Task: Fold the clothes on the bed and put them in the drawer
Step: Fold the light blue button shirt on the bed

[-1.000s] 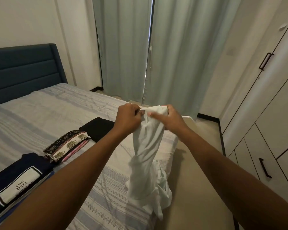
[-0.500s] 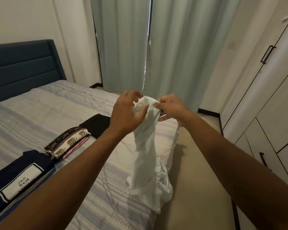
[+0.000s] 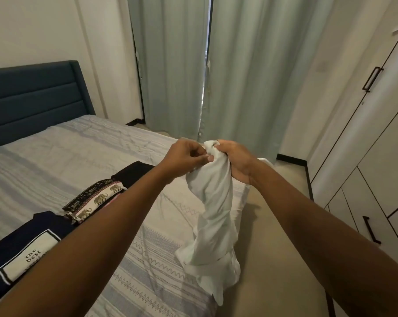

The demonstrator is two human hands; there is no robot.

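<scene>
- Hands meet above the near right side of the bed (image 3: 56,156), both raised at the top of a white garment (image 3: 213,213).
- Left hand (image 3: 184,156): grip clenched on the garment's bunched top edge, thumb and fingertips pinching the cloth.
- Right hand (image 3: 235,161): grip wrapped round the same bunch from the right, fingers curled into the fabric.
- White garment hangs twisted from the two hands, its lower end crumpled where the bed's edge meets the floor (image 3: 273,259). Whether that end rests on the mattress or hangs free cannot be told.
- Three folded pieces lie in a row on the striped bedspread, left of the arms. A navy shirt (image 3: 21,243) with a white label reading "the best" is nearest, an elephant-print cloth (image 3: 95,199) lies just beyond it, and a black garment (image 3: 134,173) is farthest.
- Dark blue headboard (image 3: 33,97) stands at far left. Pale green curtains (image 3: 250,76) hang at the far wall with a thin gap between them.
- White wardrobe (image 3: 376,133) lines the right wall, with black handles on its doors. A drawer (image 3: 358,213) low on it is closed.
</scene>
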